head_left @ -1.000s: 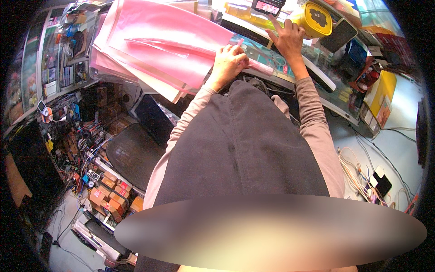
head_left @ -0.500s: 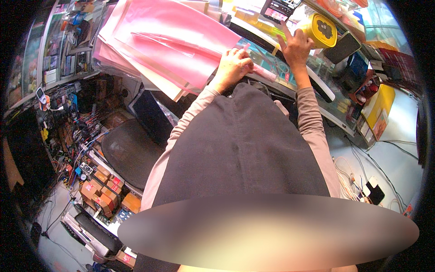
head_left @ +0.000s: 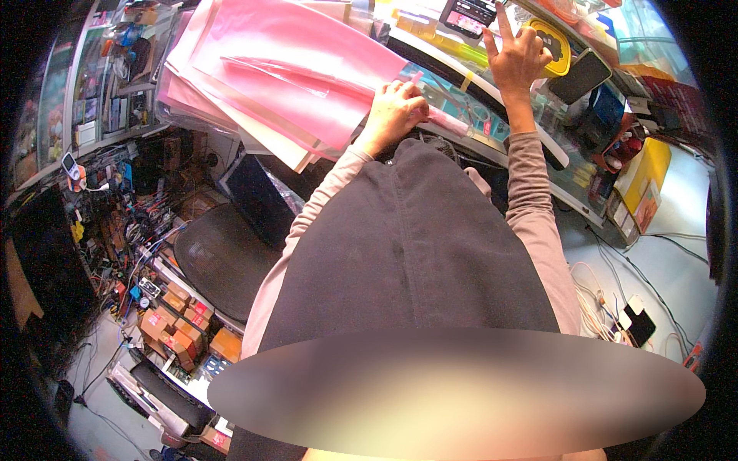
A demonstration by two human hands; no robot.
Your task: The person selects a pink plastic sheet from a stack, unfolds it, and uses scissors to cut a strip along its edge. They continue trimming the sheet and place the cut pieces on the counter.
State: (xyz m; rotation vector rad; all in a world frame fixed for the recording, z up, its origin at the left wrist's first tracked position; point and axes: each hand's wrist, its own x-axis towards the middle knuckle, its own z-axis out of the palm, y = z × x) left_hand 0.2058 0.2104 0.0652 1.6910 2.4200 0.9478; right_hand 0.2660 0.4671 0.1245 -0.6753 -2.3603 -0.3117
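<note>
A pink plastic sheet (head_left: 307, 46) covers the far left of the counter, over paler sheets (head_left: 254, 132). At its right end my left hand (head_left: 392, 115) is closed, fingers curled over the sheet's edge; a narrow pink roll (head_left: 447, 121) sticks out beside it. My right hand (head_left: 516, 67) is raised over the counter, holding nothing. Its index finger and thumb are stretched apart, the other fingers bent. The index fingertip is close to a dark device with a lit screen (head_left: 467, 18); whether it touches cannot be made out. A yellow container (head_left: 557, 50) lies partly hidden behind this hand.
A long white-edged bar (head_left: 550, 146) runs along the glass counter. Scissors (head_left: 486, 127) lie left of my right wrist. A black chair (head_left: 219, 257) stands at the left, with small cardboard boxes (head_left: 181, 326) below it. Cables (head_left: 642, 265) trail across the floor at right.
My right hand has shifted slightly right and up, covering more of the yellow container and showing more of the lit screen. My left hand stays at the pink sheet's edge.
</note>
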